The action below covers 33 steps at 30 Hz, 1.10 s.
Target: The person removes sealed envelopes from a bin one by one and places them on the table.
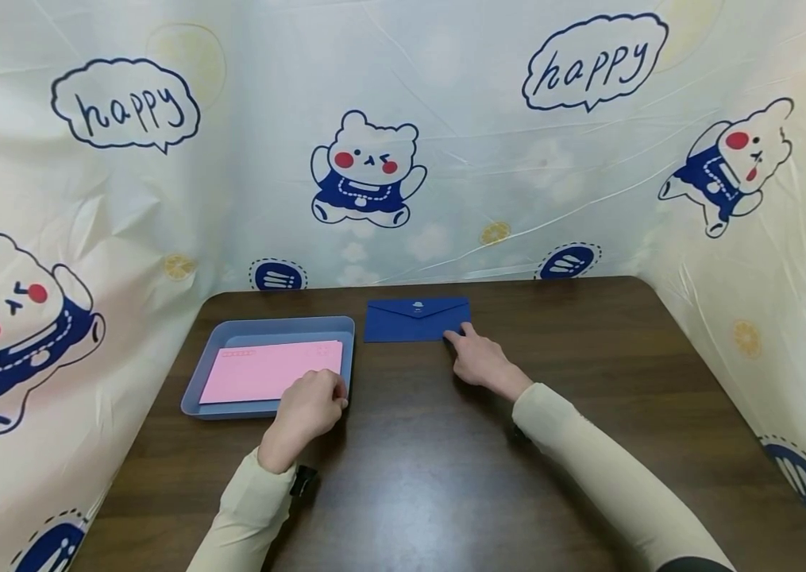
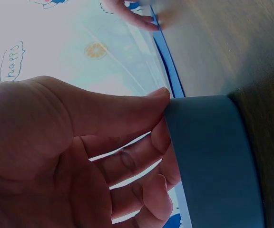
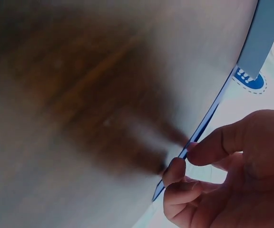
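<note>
A blue envelope (image 1: 403,324) with a pointed flap lies on the table right of a blue-grey tray (image 1: 288,324). At its front right corner is my right hand (image 1: 481,359); in the right wrist view, thumb and bent fingers hold the envelope's thin edge (image 3: 206,121). In the tray lies a pink envelope (image 1: 267,369), its front right part behind my left hand (image 1: 306,409). That hand grips the tray's right front rim: in the left wrist view its thumb rests at the tray wall (image 2: 213,156), with the other fingers curled behind.
A brown wooden table (image 1: 431,477) carries everything, with rounded back corners. Pale printed sheets with bears (image 1: 370,171) and "happy" bubbles hang behind and at both sides. A dark band (image 1: 302,481) is at the left cuff.
</note>
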Tool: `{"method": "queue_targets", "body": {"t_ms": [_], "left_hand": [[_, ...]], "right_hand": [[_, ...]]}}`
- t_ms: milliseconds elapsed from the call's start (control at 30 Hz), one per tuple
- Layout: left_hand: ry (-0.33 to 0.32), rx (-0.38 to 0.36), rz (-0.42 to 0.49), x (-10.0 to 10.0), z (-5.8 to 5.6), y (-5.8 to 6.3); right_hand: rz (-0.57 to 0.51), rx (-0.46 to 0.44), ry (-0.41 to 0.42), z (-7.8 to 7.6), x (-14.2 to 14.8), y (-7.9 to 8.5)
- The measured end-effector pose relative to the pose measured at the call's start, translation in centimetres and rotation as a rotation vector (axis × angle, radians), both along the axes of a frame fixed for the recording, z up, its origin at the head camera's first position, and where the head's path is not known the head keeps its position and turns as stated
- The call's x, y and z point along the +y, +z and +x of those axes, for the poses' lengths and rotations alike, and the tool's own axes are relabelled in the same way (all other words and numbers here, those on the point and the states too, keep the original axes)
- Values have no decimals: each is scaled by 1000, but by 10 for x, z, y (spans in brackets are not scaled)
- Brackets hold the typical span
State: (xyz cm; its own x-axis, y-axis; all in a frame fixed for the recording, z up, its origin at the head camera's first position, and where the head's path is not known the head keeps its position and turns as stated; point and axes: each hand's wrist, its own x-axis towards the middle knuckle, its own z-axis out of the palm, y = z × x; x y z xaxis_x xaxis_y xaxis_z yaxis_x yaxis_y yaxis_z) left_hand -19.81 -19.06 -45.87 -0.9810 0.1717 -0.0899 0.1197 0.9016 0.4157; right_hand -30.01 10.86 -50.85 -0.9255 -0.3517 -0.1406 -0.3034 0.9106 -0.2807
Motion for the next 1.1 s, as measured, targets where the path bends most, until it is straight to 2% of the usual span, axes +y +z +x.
{"method": "queue_targets", "body": {"t_ms": [767, 1100], "left_hand": [[6, -2, 5, 1, 0, -1], [5, 7, -5, 1, 1, -2]], "right_hand": [[26, -51, -29, -14, 0, 2], [20, -61, -26, -14, 0, 3]]}}
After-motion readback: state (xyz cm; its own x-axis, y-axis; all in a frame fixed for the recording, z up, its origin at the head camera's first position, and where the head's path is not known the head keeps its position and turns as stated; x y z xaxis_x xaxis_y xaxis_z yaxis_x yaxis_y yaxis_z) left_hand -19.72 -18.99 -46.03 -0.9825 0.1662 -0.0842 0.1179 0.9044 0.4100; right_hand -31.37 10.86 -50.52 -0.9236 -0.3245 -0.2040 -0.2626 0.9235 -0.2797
